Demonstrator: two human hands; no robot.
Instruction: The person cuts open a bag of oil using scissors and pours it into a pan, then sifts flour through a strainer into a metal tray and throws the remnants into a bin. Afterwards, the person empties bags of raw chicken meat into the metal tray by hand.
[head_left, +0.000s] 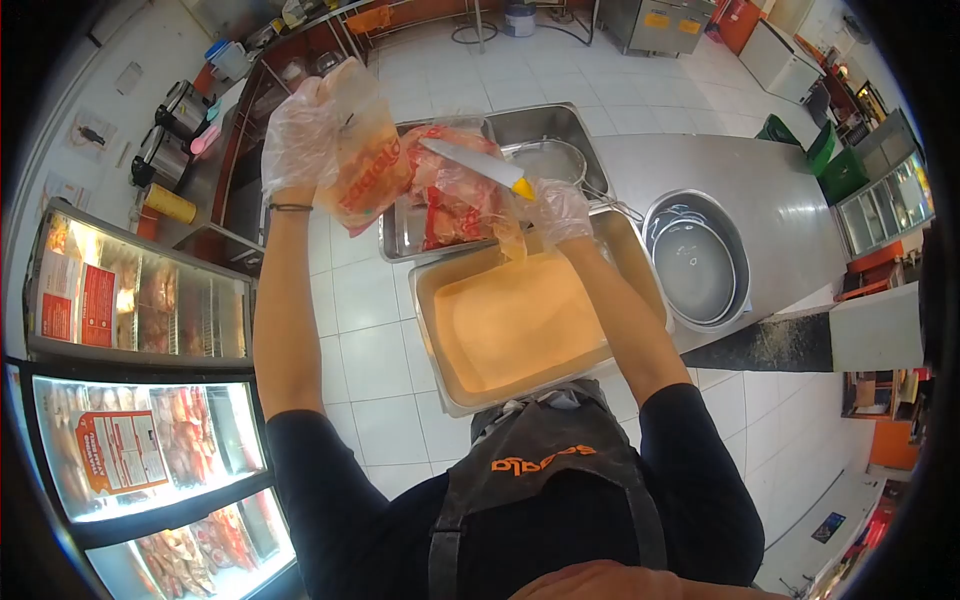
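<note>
One knife (468, 160) is clamped in my gloved right hand (560, 212); my left hand (300, 143), well apart, grips a printed plastic bag (368, 175) near bagged meat (452, 190) over the steel tray (391, 240).

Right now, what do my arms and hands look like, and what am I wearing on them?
Your left hand and right hand wear loose, clear, crinkled plastic gloves. A thin dark band circles the left wrist. The short black fabric sleeves end near the elbows, without visible markings.

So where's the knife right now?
Head view, upper centre: in the gloved right hand, the knife's blade pointing left over the bagged meat.
</note>
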